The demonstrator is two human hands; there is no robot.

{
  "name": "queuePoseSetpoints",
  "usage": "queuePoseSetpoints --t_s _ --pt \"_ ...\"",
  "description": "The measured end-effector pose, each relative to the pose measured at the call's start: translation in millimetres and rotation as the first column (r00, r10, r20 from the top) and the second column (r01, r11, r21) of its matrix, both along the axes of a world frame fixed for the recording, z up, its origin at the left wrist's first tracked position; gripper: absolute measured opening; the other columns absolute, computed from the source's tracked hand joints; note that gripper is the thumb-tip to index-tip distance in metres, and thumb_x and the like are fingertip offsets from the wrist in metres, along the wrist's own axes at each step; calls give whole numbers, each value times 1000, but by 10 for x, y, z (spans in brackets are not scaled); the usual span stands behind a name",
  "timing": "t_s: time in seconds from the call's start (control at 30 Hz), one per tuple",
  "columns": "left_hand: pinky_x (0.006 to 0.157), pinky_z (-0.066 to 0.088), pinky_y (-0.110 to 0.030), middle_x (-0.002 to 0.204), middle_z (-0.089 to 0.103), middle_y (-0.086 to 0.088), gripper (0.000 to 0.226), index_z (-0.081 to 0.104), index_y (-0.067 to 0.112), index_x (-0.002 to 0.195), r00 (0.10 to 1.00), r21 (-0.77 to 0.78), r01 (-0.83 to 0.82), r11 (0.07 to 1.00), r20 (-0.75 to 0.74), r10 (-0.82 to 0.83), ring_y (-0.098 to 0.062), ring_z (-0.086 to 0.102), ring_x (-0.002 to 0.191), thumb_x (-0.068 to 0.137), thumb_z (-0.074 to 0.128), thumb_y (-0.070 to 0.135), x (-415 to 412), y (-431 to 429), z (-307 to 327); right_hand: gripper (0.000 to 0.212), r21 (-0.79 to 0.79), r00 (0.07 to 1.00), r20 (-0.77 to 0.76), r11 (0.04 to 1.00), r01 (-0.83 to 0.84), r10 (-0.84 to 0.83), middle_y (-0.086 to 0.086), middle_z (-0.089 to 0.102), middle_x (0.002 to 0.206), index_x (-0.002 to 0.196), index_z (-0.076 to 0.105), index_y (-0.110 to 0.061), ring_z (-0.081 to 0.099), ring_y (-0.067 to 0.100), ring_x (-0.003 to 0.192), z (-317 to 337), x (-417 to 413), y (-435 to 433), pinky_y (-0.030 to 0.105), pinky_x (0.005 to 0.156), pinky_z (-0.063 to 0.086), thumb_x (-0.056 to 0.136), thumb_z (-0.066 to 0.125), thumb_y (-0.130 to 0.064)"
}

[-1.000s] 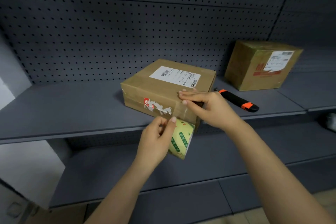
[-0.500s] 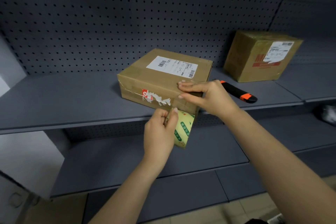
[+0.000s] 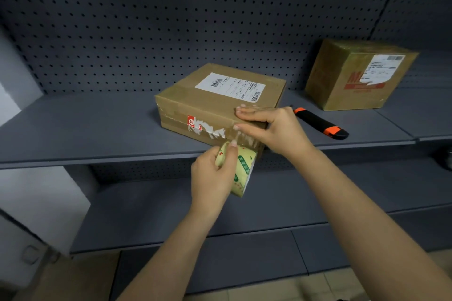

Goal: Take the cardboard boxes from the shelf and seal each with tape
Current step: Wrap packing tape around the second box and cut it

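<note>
A flat cardboard box (image 3: 208,102) with a white shipping label lies on the grey shelf (image 3: 85,129), its near corner over the shelf's front edge. My right hand (image 3: 271,127) presses on that corner, fingers straight on the top and thumb against the front face, over clear tape. My left hand (image 3: 212,176) grips a roll of clear tape (image 3: 242,173) with green print just below the box's front face. A strip of tape runs from the roll up to the box. A second, taller cardboard box (image 3: 352,76) stands at the right.
An orange and black utility knife (image 3: 320,123) lies on the shelf between the two boxes. A perforated grey back panel (image 3: 171,19) rises behind. A lower shelf (image 3: 342,190) juts out beneath my hands. A white wall (image 3: 36,190) stands at the left.
My left hand has kept the roll close under the box's front edge. My right hand stays pressed on the box corner. The view has shifted slightly.
</note>
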State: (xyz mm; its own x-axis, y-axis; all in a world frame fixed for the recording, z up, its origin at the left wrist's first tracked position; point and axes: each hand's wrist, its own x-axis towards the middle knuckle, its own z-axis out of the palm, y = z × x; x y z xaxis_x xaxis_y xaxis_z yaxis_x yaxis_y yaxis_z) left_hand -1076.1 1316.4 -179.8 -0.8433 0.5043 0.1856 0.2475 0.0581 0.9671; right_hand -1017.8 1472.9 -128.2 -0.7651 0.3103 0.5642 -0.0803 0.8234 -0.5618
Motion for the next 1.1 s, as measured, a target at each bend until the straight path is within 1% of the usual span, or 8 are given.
queuePoseSetpoints --t_s 0.1,0.2,0.37,0.47,0.6,0.83,0.97,1.1 --pt "50 36 -30 51 46 0 54 40 15 53 999 -140 -45 989 20 48 -14 44 47 94 57 45 35 26 -64 40 10 1000 1 1000 -14 14 1 70 116 112 72 -8 58 -4 116 9 -2 30 23 107 43 78 81 -26" --pt "52 40 -32 55 53 -1 52 45 14 58 997 -165 -80 983 7 83 -15 51 51 94 54 50 84 29 -135 42 17 1000 5 1000 -23 22 0 69 117 114 71 -9 57 -4 117 14 -5 52 23 108 42 77 81 -27" --pt "57 52 -33 71 68 0 32 51 25 97 993 -93 -106 990 35 110 -5 64 61 91 57 56 131 16 -160 46 9 1000 7 1000 -30 30 -3 69 118 113 72 -12 57 -3 118 2 -9 77 25 109 41 72 85 -29" --pt "61 54 -34 73 70 0 24 50 30 107 996 -36 -77 996 35 78 -7 67 64 93 59 48 108 16 -146 43 58 999 -31 998 -10 12 -1 69 119 112 73 -11 59 0 117 -54 -32 71 27 109 42 74 85 -27" --pt "65 53 -37 74 70 -2 15 55 27 101 997 -29 -76 997 11 76 -13 66 67 98 53 41 49 58 -96 42 143 994 -104 990 -11 26 3 70 118 112 73 -8 62 11 118 -177 -67 96 34 110 42 76 83 -27" --pt "58 49 -46 65 67 -11 16 57 27 88 995 -22 -96 995 -24 95 -32 64 65 99 53 39 12 90 -98 45 235 988 -151 972 3 33 5 69 119 112 72 -6 62 14 117 -232 -83 113 37 109 43 75 81 -30" --pt "56 48 -44 64 66 -12 17 56 26 86 994 -14 -98 995 -47 97 -33 63 65 99 54 37 17 90 -115 46 237 994 -108 971 6 20 4 69 121 113 72 -6 61 14 118 -207 -74 94 36 110 41 76 82 -31" --pt "54 45 -36 64 67 -10 17 57 25 87 996 9 -84 996 -31 84 -31 63 63 98 56 37 35 111 -96 46 202 998 -48 979 -30 40 2 68 123 116 70 -9 59 10 121 -130 -13 139 36 114 37 77 81 -31"
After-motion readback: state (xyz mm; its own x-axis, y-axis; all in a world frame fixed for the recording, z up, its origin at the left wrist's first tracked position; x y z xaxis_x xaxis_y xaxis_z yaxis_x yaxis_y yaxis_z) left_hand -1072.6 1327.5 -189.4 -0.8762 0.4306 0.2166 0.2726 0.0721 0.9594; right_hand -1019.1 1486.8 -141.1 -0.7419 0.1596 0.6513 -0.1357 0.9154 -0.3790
